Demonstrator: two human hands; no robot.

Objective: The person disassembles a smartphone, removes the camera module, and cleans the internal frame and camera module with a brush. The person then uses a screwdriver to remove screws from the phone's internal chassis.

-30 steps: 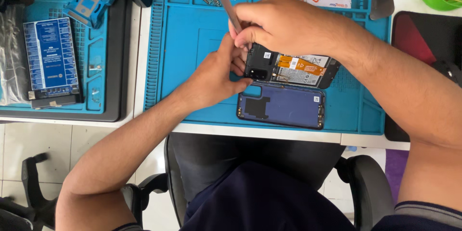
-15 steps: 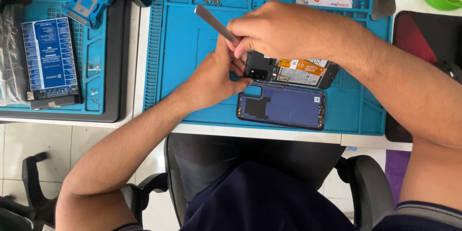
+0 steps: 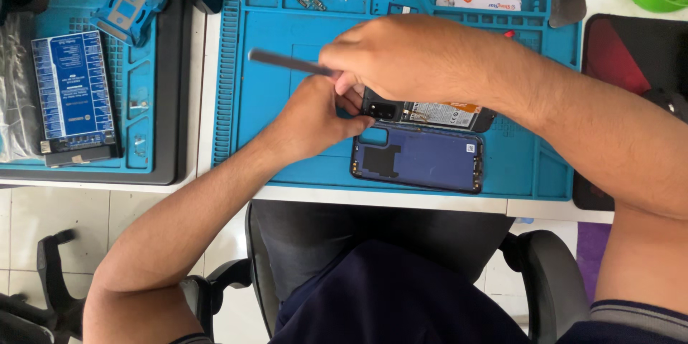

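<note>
Blue rubber mat (image 3: 287, 129) under both hands: the right hand (image 3: 408, 57) grips a thin metal tool (image 3: 287, 63), the left hand (image 3: 315, 118) pinches the opened phone (image 3: 430, 111), just above its loose back cover (image 3: 419, 160).

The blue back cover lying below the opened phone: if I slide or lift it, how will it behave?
The back cover looks thin and flat, so probably light and somewhat flexible. It lies flat on the mat, so it should slide, not roll or tip. Its low edges may be hard to pinch.
</note>
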